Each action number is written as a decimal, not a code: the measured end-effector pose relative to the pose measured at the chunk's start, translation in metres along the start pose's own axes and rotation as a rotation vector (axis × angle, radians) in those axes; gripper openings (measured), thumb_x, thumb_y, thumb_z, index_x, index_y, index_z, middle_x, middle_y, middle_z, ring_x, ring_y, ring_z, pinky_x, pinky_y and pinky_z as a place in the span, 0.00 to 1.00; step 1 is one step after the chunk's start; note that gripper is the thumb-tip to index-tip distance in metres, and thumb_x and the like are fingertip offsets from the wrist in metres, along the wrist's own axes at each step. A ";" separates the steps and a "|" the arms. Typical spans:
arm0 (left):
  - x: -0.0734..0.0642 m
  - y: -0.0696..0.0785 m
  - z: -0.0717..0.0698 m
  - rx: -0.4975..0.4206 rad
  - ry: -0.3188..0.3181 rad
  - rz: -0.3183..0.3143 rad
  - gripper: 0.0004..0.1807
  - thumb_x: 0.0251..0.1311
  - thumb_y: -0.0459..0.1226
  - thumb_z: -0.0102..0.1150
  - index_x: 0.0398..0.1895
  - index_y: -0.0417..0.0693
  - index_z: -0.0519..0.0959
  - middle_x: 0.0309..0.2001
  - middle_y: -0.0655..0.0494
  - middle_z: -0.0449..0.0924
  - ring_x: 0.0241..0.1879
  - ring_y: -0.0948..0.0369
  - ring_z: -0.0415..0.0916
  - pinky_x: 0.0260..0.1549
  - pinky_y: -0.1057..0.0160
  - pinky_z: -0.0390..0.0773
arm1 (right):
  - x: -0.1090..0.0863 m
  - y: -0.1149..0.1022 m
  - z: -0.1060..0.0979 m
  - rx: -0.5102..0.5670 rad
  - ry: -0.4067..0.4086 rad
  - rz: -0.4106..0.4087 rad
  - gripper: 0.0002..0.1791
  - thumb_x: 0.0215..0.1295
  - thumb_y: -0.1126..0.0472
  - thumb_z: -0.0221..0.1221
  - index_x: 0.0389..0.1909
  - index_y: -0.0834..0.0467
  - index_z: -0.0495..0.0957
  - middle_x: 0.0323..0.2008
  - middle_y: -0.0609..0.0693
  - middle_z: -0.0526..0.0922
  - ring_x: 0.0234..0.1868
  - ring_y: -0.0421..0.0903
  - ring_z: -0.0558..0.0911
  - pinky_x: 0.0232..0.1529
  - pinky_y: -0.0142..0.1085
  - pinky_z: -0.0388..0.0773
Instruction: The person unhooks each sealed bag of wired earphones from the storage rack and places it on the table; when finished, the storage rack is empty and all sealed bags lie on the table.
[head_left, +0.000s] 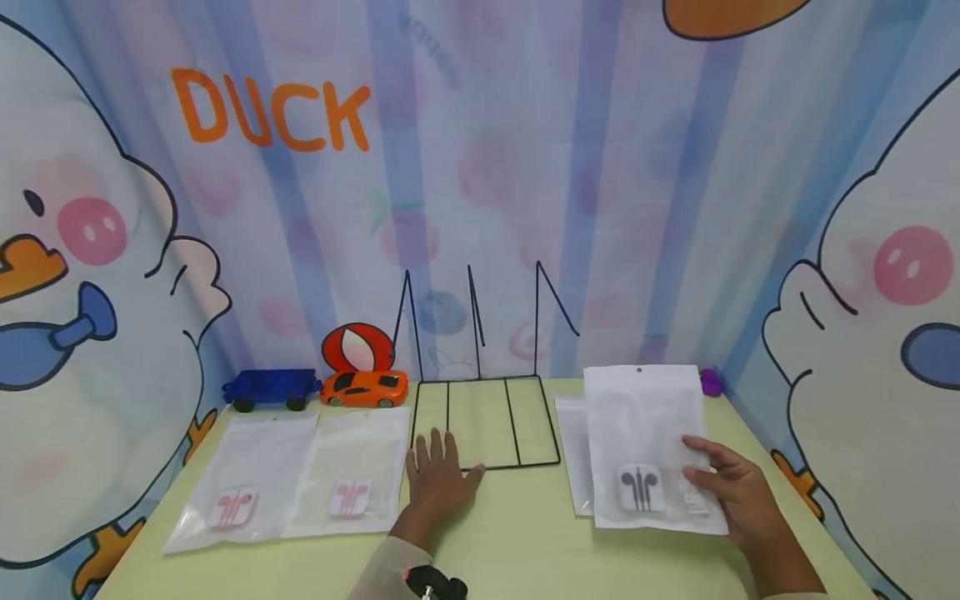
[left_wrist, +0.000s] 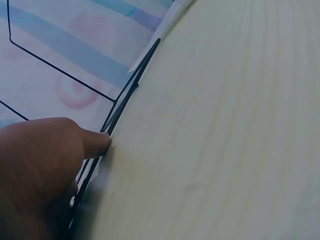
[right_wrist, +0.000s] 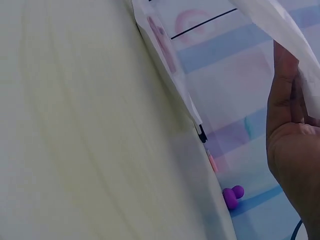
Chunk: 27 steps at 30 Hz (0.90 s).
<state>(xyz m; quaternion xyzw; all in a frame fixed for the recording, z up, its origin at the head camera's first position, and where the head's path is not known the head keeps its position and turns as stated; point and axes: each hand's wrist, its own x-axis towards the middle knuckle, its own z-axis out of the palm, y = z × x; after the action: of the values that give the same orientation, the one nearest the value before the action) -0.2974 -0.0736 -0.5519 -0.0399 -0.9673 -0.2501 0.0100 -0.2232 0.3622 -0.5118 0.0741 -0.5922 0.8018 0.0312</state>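
In the head view my right hand (head_left: 738,496) pinches the right edge of a white earphone pouch (head_left: 637,417), thumb in front. Dark earphones show through its lower part. The pouch is raised over the right of the table and overlaps another white pouch (head_left: 572,454) lying there. My left hand (head_left: 438,483) rests with spread, straight fingers at the front left of a black wire rack (head_left: 513,422), which has three upright prongs at its back. In the left wrist view the thumb (left_wrist: 95,145) touches the rack's front wire.
Two pouches with pink earphones, one at the far left (head_left: 270,458) and one beside it (head_left: 363,454), lie left of the rack. Behind them stand a blue toy trailer (head_left: 273,387) and an orange toy car (head_left: 365,389). A purple knobbed object (head_left: 711,382) sits at the back right.
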 end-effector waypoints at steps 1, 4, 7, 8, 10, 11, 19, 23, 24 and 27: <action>0.001 0.000 0.001 0.002 -0.005 -0.004 0.49 0.76 0.57 0.58 0.86 0.33 0.57 0.88 0.31 0.48 0.88 0.31 0.40 0.84 0.28 0.40 | 0.000 -0.001 -0.003 0.001 0.014 0.010 0.29 0.75 0.79 0.58 0.63 0.47 0.89 0.53 0.38 0.92 0.44 0.41 0.93 0.39 0.37 0.92; 0.001 0.001 0.002 0.009 -0.003 -0.016 0.49 0.75 0.57 0.58 0.86 0.33 0.57 0.88 0.32 0.49 0.88 0.31 0.41 0.84 0.28 0.41 | 0.000 -0.002 -0.011 -0.007 0.051 0.052 0.28 0.76 0.77 0.59 0.63 0.45 0.89 0.52 0.37 0.92 0.43 0.41 0.93 0.39 0.36 0.92; 0.003 0.001 0.002 0.007 -0.003 -0.016 0.49 0.75 0.57 0.59 0.86 0.33 0.57 0.88 0.32 0.49 0.88 0.31 0.40 0.84 0.29 0.40 | -0.001 -0.004 -0.016 -0.030 0.105 0.081 0.26 0.76 0.75 0.61 0.61 0.43 0.90 0.50 0.36 0.91 0.40 0.40 0.92 0.38 0.34 0.91; 0.003 0.002 0.002 0.007 -0.004 -0.013 0.49 0.75 0.57 0.58 0.86 0.34 0.57 0.88 0.32 0.48 0.88 0.31 0.40 0.84 0.29 0.40 | -0.001 -0.004 -0.018 -0.033 0.121 0.087 0.26 0.76 0.75 0.61 0.60 0.43 0.90 0.50 0.35 0.91 0.40 0.40 0.92 0.37 0.34 0.91; 0.004 0.003 0.002 0.017 -0.012 -0.013 0.50 0.76 0.58 0.57 0.86 0.34 0.56 0.88 0.32 0.48 0.88 0.32 0.39 0.85 0.29 0.40 | -0.002 -0.005 -0.021 -0.031 0.141 0.090 0.26 0.76 0.75 0.61 0.60 0.42 0.91 0.50 0.34 0.90 0.39 0.40 0.92 0.36 0.33 0.91; 0.004 0.003 0.002 0.022 -0.014 -0.013 0.50 0.76 0.58 0.57 0.86 0.34 0.56 0.88 0.32 0.47 0.88 0.32 0.39 0.85 0.29 0.40 | -0.003 -0.006 -0.023 -0.026 0.143 0.084 0.27 0.76 0.75 0.61 0.60 0.43 0.91 0.51 0.34 0.89 0.38 0.40 0.92 0.36 0.33 0.91; 0.004 0.003 0.004 0.014 -0.007 -0.015 0.50 0.75 0.56 0.58 0.86 0.32 0.56 0.88 0.31 0.48 0.88 0.31 0.39 0.84 0.28 0.39 | -0.009 -0.007 -0.051 0.046 0.045 0.062 0.29 0.81 0.76 0.53 0.65 0.42 0.88 0.56 0.32 0.86 0.40 0.42 0.92 0.38 0.33 0.91; 0.005 0.002 0.005 0.015 -0.010 -0.015 0.50 0.76 0.58 0.57 0.86 0.33 0.56 0.88 0.31 0.47 0.88 0.31 0.39 0.84 0.28 0.40 | -0.009 -0.004 -0.068 0.083 -0.012 0.039 0.30 0.83 0.76 0.49 0.68 0.43 0.86 0.59 0.33 0.86 0.43 0.43 0.92 0.40 0.34 0.91; 0.005 0.002 0.004 0.018 -0.012 -0.016 0.50 0.76 0.58 0.57 0.86 0.33 0.56 0.88 0.31 0.47 0.88 0.31 0.39 0.84 0.28 0.40 | -0.009 -0.003 -0.071 0.087 -0.018 0.025 0.30 0.83 0.76 0.49 0.68 0.44 0.86 0.59 0.34 0.86 0.44 0.44 0.92 0.40 0.34 0.91; 0.005 0.003 0.002 0.025 -0.021 -0.016 0.50 0.76 0.59 0.57 0.86 0.34 0.56 0.88 0.32 0.47 0.88 0.31 0.39 0.84 0.28 0.40 | -0.011 -0.002 -0.079 0.107 -0.027 0.008 0.30 0.83 0.76 0.48 0.68 0.45 0.85 0.59 0.34 0.86 0.45 0.44 0.92 0.41 0.34 0.91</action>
<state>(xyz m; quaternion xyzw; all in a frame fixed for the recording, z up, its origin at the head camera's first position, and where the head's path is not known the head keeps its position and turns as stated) -0.3021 -0.0691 -0.5522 -0.0346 -0.9707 -0.2377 -0.0016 -0.2190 0.4391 -0.5343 0.0839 -0.5491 0.8314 0.0159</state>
